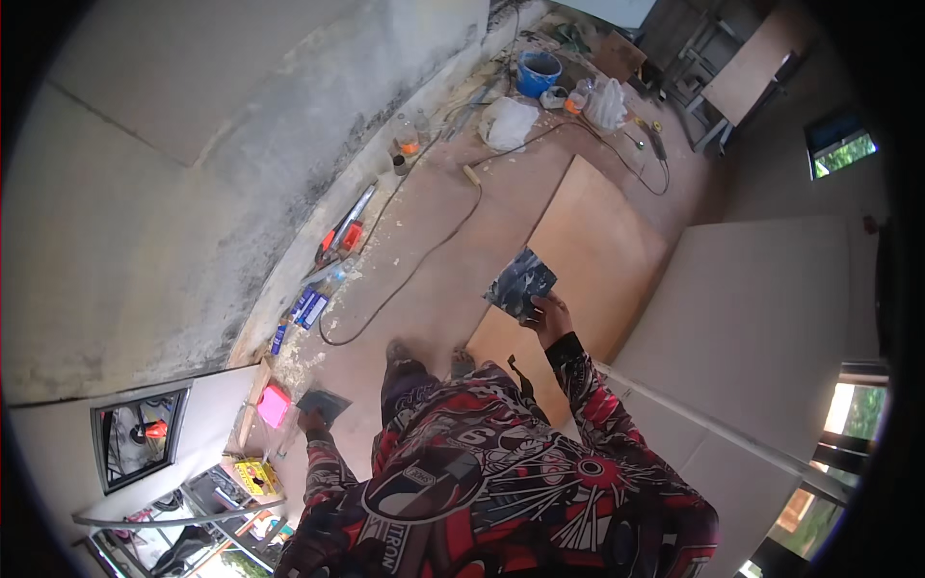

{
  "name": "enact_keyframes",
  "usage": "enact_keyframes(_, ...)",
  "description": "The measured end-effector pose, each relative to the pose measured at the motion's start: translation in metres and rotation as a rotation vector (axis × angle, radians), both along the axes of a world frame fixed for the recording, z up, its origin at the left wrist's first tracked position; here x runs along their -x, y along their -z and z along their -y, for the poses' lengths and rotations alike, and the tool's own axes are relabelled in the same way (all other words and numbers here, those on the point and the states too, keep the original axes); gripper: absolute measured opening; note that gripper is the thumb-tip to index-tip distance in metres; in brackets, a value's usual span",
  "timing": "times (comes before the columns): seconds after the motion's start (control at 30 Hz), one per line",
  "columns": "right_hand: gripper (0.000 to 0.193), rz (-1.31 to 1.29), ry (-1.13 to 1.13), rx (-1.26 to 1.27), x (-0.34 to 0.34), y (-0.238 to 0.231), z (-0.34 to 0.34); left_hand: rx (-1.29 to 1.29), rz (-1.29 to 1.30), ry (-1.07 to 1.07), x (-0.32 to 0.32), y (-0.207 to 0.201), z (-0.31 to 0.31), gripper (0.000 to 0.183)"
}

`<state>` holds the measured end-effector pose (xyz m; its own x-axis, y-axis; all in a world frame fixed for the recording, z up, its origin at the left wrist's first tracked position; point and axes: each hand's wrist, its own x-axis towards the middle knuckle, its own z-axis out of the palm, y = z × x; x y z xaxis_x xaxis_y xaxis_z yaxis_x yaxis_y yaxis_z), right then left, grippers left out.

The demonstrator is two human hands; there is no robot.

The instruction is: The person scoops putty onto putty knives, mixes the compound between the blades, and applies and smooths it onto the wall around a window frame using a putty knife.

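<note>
Head view: one dark mottled sheet [520,281], centre of frame, lower right corner pinched by fingers of the right hand [551,320]; one grey sheet [326,405], lower left, near edge gripped by the left hand [312,422]. Both appear light, thin, fairly stiff; best taken by an edge.

Sheets [518,279] in hands [551,319], bucket [537,79] beyond

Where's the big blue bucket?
In the head view, the blue bucket is near the top, slightly right of centre, just beyond a crumpled white bag.
</note>
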<state>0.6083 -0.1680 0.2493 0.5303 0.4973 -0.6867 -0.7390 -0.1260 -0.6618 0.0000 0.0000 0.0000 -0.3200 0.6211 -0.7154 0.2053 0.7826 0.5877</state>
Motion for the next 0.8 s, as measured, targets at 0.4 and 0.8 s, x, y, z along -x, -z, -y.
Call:
enact_keyframes(0.4,0.017,-0.03,0.398,0.137,-0.485,0.102,-0.141,0.375,0.328,0.004,-0.649,0.063,-0.313,0.022)
enact_keyframes(0.8,0.025,0.28,0.719,0.115,-1.07,0.018,-0.283,-0.226,0.451,1.417,-1.588,0.017,-0.611,0.021)
